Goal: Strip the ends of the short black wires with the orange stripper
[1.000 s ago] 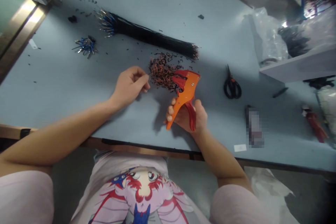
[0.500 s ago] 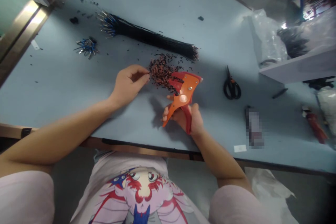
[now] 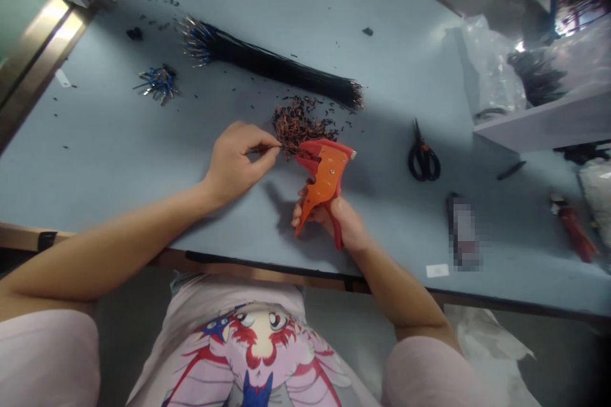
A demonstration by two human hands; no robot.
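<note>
My left hand is closed in a pinch on a short dark wire, mostly hidden by the fingers. Its tip points at the jaws of an orange and red wire stripper. Wrapped round the stripper's handles is my right hand; the handles are spread apart. Just behind the jaws lies a pile of short black and copper-coloured wire bits. Whether the wire touches the jaws I cannot tell.
Behind the pile lies a long bundle of black wires with blue and metal ends. A small blue-ended cluster sits left. Black scissors, a blurred-out object and red-handled pliers lie right. Plastic bags stand at the back right.
The wire stripper in my right hand has shifted left and slightly nearer to me. My left hand has moved a little right, bringing the pinched wire close to the jaws.
</note>
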